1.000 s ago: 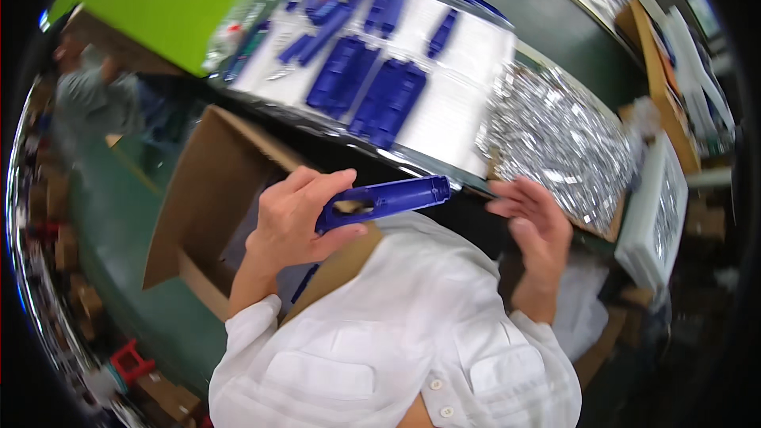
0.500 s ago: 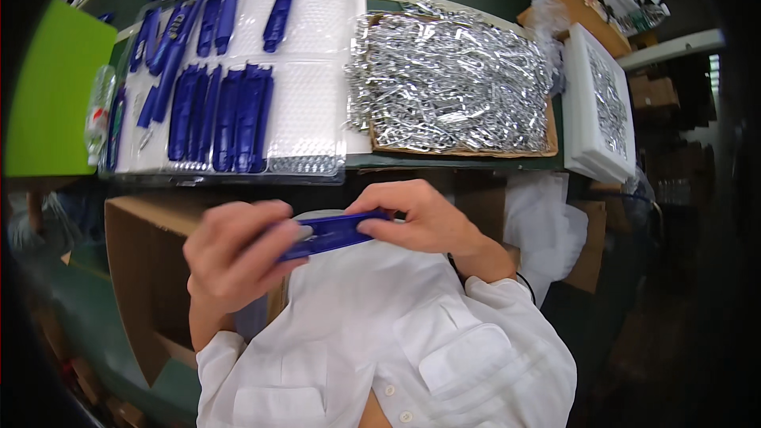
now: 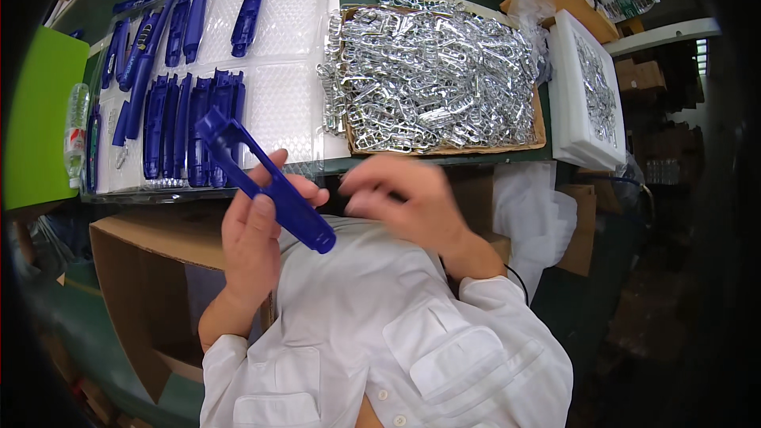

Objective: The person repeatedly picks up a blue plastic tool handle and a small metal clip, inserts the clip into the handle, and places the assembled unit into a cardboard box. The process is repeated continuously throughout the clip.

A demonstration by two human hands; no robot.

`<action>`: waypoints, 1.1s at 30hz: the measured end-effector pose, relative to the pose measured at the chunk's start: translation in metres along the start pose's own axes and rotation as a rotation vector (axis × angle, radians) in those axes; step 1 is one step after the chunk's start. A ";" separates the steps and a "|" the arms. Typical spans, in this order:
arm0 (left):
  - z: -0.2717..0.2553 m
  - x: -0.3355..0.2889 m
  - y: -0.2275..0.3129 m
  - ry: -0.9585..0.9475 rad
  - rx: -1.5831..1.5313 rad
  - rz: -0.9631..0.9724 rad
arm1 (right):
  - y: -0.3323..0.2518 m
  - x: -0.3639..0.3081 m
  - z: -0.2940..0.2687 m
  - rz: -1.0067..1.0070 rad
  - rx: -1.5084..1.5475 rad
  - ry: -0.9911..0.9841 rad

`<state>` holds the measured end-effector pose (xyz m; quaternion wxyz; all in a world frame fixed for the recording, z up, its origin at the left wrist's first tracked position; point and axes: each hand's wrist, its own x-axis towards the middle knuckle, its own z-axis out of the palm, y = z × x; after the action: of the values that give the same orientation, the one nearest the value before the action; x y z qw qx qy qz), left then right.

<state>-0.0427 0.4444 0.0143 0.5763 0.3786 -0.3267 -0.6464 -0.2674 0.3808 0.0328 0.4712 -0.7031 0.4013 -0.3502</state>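
A long blue plastic shell (image 3: 297, 210) with an oblong opening is gripped in my left hand (image 3: 255, 230). My thumb lies on its near face and the fingers are behind it. The shell slants, its far end overlapping the front of a clear plastic tray (image 3: 277, 123). My right hand (image 3: 408, 202), smeared by motion, is off the shell, in front of a shallow cardboard box (image 3: 452, 150) heaped with small shiny metal clips (image 3: 436, 79). Whether its fingers hold anything cannot be made out. More blue shells (image 3: 162, 127) lie in rows in the tray.
Left of the tray stand a clear bottle (image 3: 75, 139) and a bright green panel (image 3: 43, 111). A white foam box (image 3: 567, 111) with more metal pieces is at the right. Below the bench are an open carton (image 3: 127, 293) and white wrapping (image 3: 527, 222).
My right hand has let go of the blue shell and drawn away from it. My left hand has turned the shell from nearly level to a steep slant. The view has shifted slightly.
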 end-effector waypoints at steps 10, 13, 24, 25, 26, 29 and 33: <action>-0.011 0.009 0.000 0.101 -0.118 -0.175 | 0.042 0.066 -0.033 -0.302 -0.985 0.069; -0.017 0.007 0.004 0.101 -0.175 -0.237 | 0.045 0.070 -0.025 -0.307 -1.042 0.003; -0.033 0.001 0.003 -0.021 -0.156 -0.266 | 0.017 0.074 -0.056 -0.096 -0.482 0.187; -0.029 0.002 0.002 -0.008 -0.147 -0.282 | 0.015 0.070 -0.059 -0.045 -0.326 0.216; -0.025 0.003 0.001 0.005 -0.138 -0.297 | 0.013 0.067 -0.062 0.006 -0.171 0.245; -0.017 0.004 0.001 -0.038 -0.056 -0.257 | -0.012 0.054 -0.058 0.081 0.094 0.295; -0.009 0.002 -0.001 -0.060 0.069 -0.249 | -0.037 0.032 -0.030 0.072 0.238 0.293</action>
<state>-0.0353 0.4430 0.0091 0.4684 0.4163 -0.3164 -0.7122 -0.2713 0.3497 0.0812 0.4999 -0.5690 0.4462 -0.4767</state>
